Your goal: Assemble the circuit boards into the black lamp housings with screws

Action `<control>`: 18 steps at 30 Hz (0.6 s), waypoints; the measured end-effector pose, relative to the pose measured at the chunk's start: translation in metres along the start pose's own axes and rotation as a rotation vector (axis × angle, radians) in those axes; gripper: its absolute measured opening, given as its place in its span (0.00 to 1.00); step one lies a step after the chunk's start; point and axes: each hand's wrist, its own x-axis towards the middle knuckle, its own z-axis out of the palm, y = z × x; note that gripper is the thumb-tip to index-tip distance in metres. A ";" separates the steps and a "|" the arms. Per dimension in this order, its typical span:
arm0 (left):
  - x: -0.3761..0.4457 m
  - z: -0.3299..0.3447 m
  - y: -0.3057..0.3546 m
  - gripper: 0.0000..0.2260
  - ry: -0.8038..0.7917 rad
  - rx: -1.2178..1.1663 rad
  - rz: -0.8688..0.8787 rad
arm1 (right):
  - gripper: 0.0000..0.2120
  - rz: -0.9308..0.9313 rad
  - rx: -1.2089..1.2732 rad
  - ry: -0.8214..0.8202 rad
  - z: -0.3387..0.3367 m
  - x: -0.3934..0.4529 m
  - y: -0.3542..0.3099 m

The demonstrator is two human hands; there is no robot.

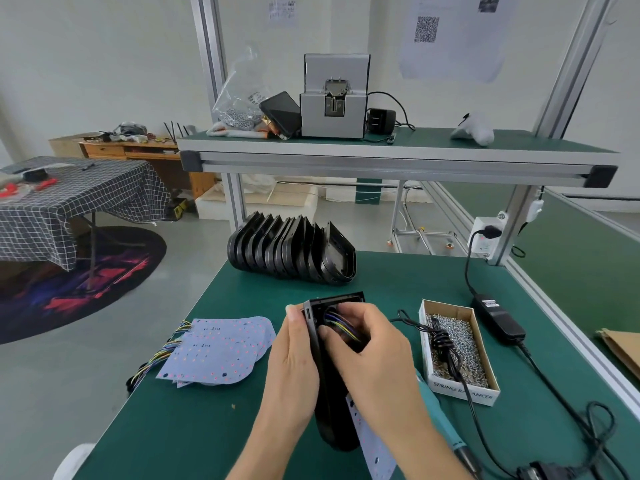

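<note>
A black lamp housing [327, 368] is being held up on its edge over the green table [194, 427], near the front & middle. The left hand [292, 358] is wrapping round its left side, thumb up at the top corner. The right hand [372, 355] is curling over the open side, w/ fingertips [325, 330] poking in at the colored wires [341, 325]. A pale board [372, 445] w/ red dots is sticking out under the housing, by the right wrist.

Left of the hands, a pile of circuit boards [221, 351] is lying flat, its wires hanging off the table's left edge. Behind the hands, a row of black housings [294, 251] is leaning together at the back edge. Right of the hands, a box of screws [457, 351] is sitting close by, w/ a black cord [441, 337] lying across it. A black power brick [498, 317] is lying past the box. A teal tool handle [440, 420] is lying under the right arm.

Bare green is showing at the front left & btwn the hands & the row. A shelf [381, 157] is hanging over the back.
</note>
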 end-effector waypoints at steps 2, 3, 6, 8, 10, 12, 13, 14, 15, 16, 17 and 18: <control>-0.002 0.002 0.001 0.26 -0.025 0.004 -0.006 | 0.07 -0.010 -0.024 0.023 0.002 -0.001 0.001; -0.003 0.002 0.001 0.26 -0.028 0.008 -0.006 | 0.06 -0.013 -0.028 0.027 0.002 -0.001 0.001; -0.002 0.001 0.000 0.26 -0.018 0.011 -0.020 | 0.03 -0.025 -0.076 0.032 -0.001 0.002 0.002; 0.000 0.000 -0.004 0.28 -0.018 0.003 -0.066 | 0.03 -0.027 -0.091 0.051 -0.005 0.005 0.002; 0.001 -0.001 -0.009 0.30 -0.024 -0.004 -0.116 | 0.04 -0.025 -0.035 0.070 -0.008 0.007 0.002; 0.002 -0.003 -0.009 0.31 -0.030 -0.001 -0.139 | 0.07 -0.038 0.029 0.071 -0.010 0.007 0.001; 0.002 -0.003 -0.008 0.31 -0.031 -0.003 -0.148 | 0.07 -0.056 0.033 0.065 -0.010 0.007 0.001; 0.003 -0.004 -0.006 0.31 -0.032 -0.011 -0.158 | 0.08 -0.080 0.014 0.060 -0.010 0.007 0.002; 0.004 -0.005 -0.005 0.31 -0.035 -0.024 -0.169 | 0.07 -0.115 -0.029 0.059 -0.010 0.007 0.002; 0.006 -0.006 -0.005 0.31 -0.041 -0.042 -0.179 | 0.06 -0.157 -0.087 0.060 -0.010 0.008 0.003; 0.009 -0.006 -0.005 0.31 -0.043 -0.059 -0.185 | 0.06 -0.201 -0.142 0.057 -0.009 0.009 0.003; 0.010 -0.006 -0.004 0.31 -0.045 -0.075 -0.181 | 0.06 -0.241 -0.187 0.044 -0.007 0.011 0.003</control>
